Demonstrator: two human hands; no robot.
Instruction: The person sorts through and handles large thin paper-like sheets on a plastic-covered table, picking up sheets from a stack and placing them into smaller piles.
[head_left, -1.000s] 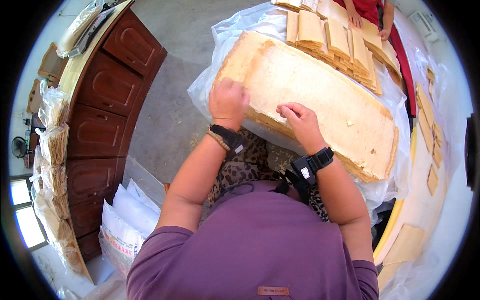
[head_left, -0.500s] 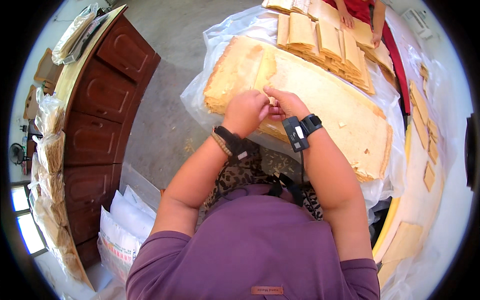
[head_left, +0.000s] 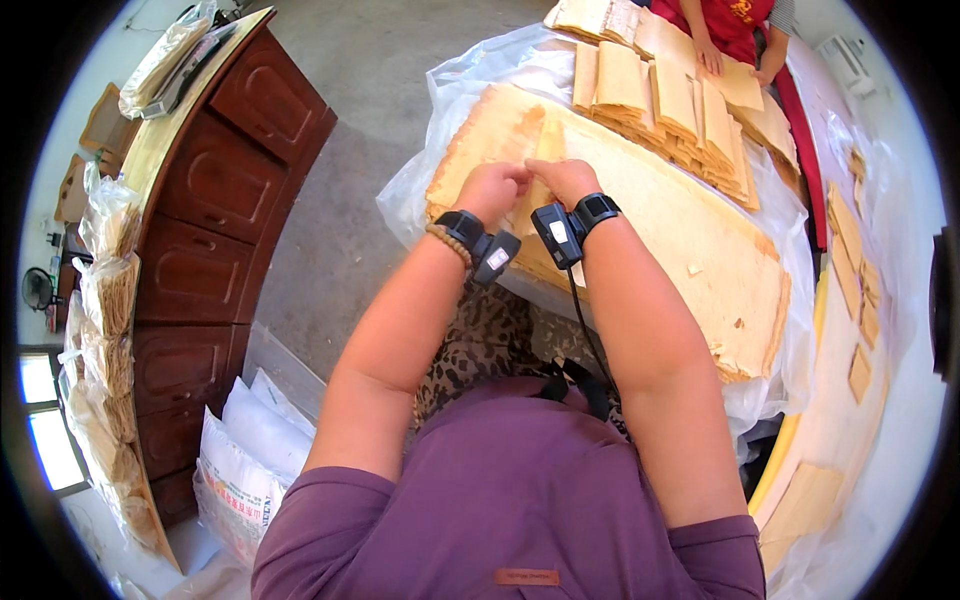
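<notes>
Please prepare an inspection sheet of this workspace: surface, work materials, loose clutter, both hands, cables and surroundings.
Surface: crinkled plastic under the layered stack; its support is hidden.
Job's things: the stack, large and tan, its edges ragged; folded sheets beyond it.
Clutter: small flake on the stack; tan pieces at the right.
Hands: left hand and right hand close together over the stack's left part; grip unclear.
Cables: black cable from the right wrist device toward the lap.
Surroundings: brown cabinet at left; co-worker's hand by the folded sheets.
</notes>
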